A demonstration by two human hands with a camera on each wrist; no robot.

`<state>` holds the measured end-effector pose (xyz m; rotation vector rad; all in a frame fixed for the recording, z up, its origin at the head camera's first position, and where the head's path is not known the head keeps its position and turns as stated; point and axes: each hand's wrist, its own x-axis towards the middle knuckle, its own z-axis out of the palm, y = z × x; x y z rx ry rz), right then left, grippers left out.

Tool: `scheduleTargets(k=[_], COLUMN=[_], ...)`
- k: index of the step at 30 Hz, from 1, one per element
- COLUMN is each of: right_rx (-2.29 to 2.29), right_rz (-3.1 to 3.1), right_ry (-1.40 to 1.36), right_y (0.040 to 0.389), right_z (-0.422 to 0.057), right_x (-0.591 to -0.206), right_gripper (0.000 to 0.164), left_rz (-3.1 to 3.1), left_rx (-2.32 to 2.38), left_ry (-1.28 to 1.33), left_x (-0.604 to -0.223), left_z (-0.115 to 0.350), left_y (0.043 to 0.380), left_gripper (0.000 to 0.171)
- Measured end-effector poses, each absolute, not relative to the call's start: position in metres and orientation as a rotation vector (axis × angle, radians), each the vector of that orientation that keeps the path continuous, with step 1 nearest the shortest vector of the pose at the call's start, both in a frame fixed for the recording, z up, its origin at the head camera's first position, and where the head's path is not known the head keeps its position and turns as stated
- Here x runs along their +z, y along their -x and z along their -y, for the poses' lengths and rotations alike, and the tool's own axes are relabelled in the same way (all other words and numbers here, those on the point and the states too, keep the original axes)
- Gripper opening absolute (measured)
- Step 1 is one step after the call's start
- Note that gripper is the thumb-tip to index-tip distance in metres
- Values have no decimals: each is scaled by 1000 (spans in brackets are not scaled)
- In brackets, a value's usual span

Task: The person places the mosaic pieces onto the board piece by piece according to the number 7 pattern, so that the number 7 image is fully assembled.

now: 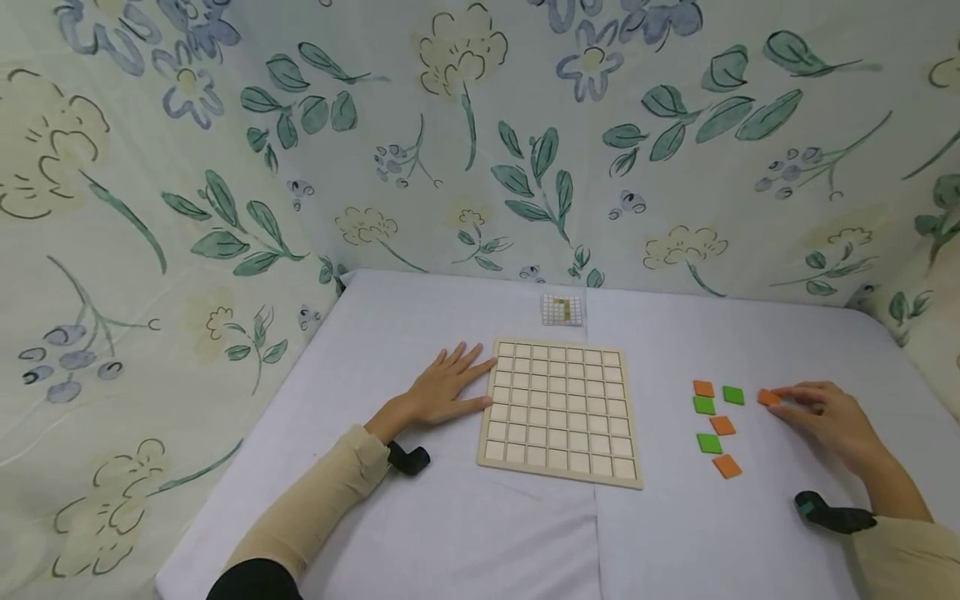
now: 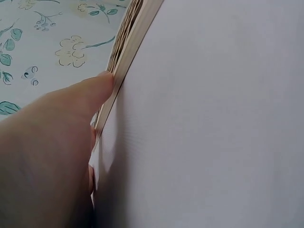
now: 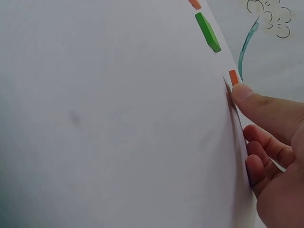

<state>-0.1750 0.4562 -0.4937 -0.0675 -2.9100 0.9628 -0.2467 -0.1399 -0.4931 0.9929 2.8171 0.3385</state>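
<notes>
A wooden grid board (image 1: 558, 414) with square cells lies on the white table. My left hand (image 1: 442, 387) rests flat at its left edge, fingers spread, with thumb and fingertips touching the frame; the left wrist view shows the thumb (image 2: 97, 88) against the board's side (image 2: 137, 40). At the right, my right hand (image 1: 828, 417) pinches an orange square tile (image 1: 768, 397) between thumb and fingers. The right wrist view shows only a small end of this orange tile (image 3: 233, 77) beyond the thumb. Several loose orange and green tiles, among them a green tile (image 1: 733, 395), lie left of that hand.
A small pattern card (image 1: 562, 310) with a coloured grid lies behind the board. The white cloth (image 1: 420, 533) covers the table, with a crease running in front of the board. A floral curtain (image 1: 450, 208) hangs behind and at the sides.
</notes>
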Motion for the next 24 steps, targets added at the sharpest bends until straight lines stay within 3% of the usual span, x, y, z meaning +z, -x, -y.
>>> scheduleTargets(k=[8, 24], right_rx=[1007, 974], right_rz=[2906, 2859], right_ry=[136, 96], right_y=[175, 175], right_z=[-457, -424], right_x=[-491, -465], right_gripper=[60, 55], left_rz=[-2829, -2856], left_rx=[320, 354], left_ry=[-973, -981], left_x=[-497, -500], left_z=[140, 141], left_y=[247, 248], left_gripper=[76, 76])
